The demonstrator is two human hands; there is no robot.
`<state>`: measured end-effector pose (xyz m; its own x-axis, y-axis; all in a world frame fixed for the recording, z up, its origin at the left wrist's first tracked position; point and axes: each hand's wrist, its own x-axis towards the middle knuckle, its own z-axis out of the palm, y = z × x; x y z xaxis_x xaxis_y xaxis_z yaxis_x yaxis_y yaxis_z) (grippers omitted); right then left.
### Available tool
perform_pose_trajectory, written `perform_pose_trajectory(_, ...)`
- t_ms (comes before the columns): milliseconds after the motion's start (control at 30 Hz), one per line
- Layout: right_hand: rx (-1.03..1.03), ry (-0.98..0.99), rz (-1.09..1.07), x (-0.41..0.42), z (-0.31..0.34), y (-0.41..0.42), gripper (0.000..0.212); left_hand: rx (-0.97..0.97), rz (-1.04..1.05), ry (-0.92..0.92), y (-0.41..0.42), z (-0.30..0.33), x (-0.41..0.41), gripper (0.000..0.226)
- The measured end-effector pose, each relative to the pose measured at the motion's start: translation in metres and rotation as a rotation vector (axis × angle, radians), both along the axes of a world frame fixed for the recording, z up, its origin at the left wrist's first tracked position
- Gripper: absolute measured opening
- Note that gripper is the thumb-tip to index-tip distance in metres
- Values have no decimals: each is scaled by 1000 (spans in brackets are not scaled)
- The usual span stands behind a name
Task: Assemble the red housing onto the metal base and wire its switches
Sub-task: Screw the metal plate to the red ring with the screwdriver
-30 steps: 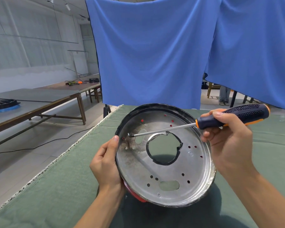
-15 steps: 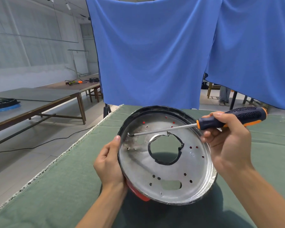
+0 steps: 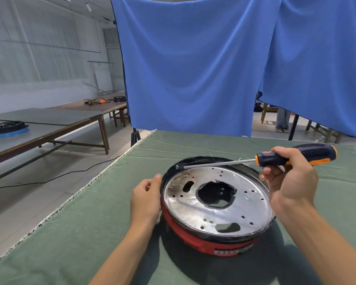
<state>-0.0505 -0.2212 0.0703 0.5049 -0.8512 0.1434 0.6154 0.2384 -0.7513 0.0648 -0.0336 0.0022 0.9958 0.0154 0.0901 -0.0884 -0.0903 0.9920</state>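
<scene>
The metal base (image 3: 195,204), earlier tilted up, lay flat in the one red housing (image 3: 193,239); the left hand (image 3: 146,199) cupped its rim, the right hand (image 3: 290,177) gripped one screwdriver (image 3: 292,156), tip pointing left.

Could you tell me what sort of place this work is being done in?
Probably a workshop or assembly room: long worktables with tools, a green cloth-covered bench, and blue backdrop cloths hung behind it.

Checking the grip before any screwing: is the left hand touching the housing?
Touching. Head view: left hand lies against the housing's left rim, no gap.
</scene>
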Motion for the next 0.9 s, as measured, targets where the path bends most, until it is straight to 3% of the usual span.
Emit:
perform_pose_trajectory(100, 18, -3, 29, 0, 1, 1, 11, -33, 28, -125, 3, 11, -1, 22)
perform_pose_trajectory(167, 32, -10, 54, 0, 2, 2, 12, -89, 2, -114, 5, 17, 1, 26)
perform_pose_trajectory(300, 50, -11, 94, 0, 3, 5, 13, -315, -195, 93, 17, 29, 7, 31)
perform_pose_trajectory(500, 49, 1, 134, 0, 2, 9, 13, -482, -505, 390, 25, 37, 6, 39)
perform_pose_trajectory(667, 51, 5, 127, 1, 0, 10, 14, -625, -568, 491, 22, 38, 1, 22)
perform_pose_trajectory(900, 55, 32, 117, 0, -3, 12, 15, -643, -531, 493, 16, 35, -1, 15)
